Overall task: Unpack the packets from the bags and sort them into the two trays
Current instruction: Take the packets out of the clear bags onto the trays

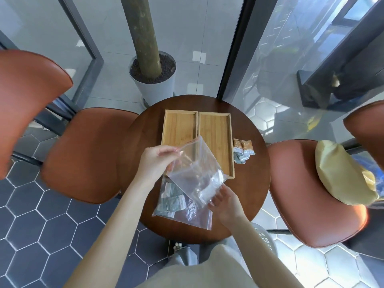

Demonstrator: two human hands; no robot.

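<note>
Two empty bamboo trays stand side by side on the round wooden table: a shorter left tray and a longer right tray. My left hand pinches the top edge of a clear zip bag and holds it up over the trays' near ends. My right hand is under the bag's lower corner, fingers spread against it. A second clear bag with several grey-green packets lies flat on the table beneath. A few orange and grey packets lie loose to the right of the long tray.
Brown leather chairs stand to the left and right of the table; the right one carries a yellow bag. A white planter with a trunk stands behind the table. Glass walls lie beyond.
</note>
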